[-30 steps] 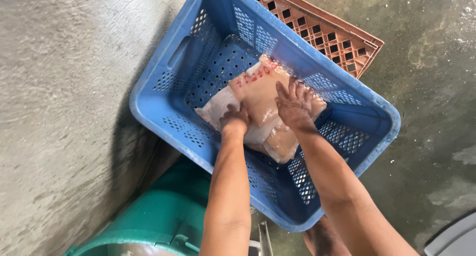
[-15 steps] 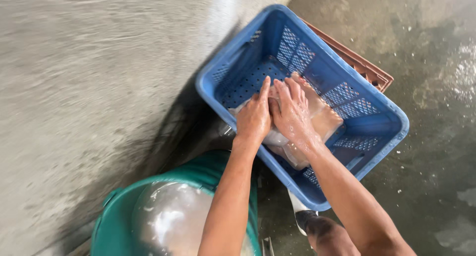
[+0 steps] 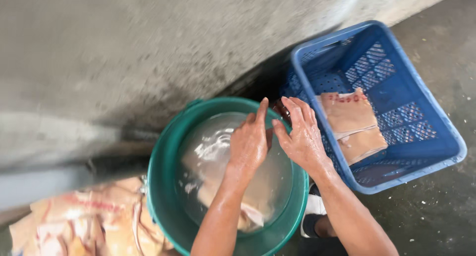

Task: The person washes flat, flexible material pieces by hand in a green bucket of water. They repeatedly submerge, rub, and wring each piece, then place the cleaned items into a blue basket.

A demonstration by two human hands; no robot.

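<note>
My left hand [image 3: 250, 142] and my right hand [image 3: 302, 137] hover side by side, wet, over the far rim of a green bucket [image 3: 163, 186] filled with water. Both hold nothing, fingers loosely apart. Pale folded sacks [image 3: 248, 211] lie submerged in the bucket under my left forearm. To the right stands a blue perforated plastic crate [image 3: 426, 152] with tan folded sacks [image 3: 352, 124] lying flat on its bottom.
A pile of tan sacks with red print [image 3: 84, 221] lies on the ground at the lower left. A grey concrete wall [image 3: 148, 48] fills the top left. Wet concrete floor [image 3: 436, 216] runs along the right. My foot in a sandal [image 3: 315, 221] shows below the bucket.
Both hands have left the sacks in the blue crate and moved left over the green bucket. The view has swung left, bringing the bucket to the middle.
</note>
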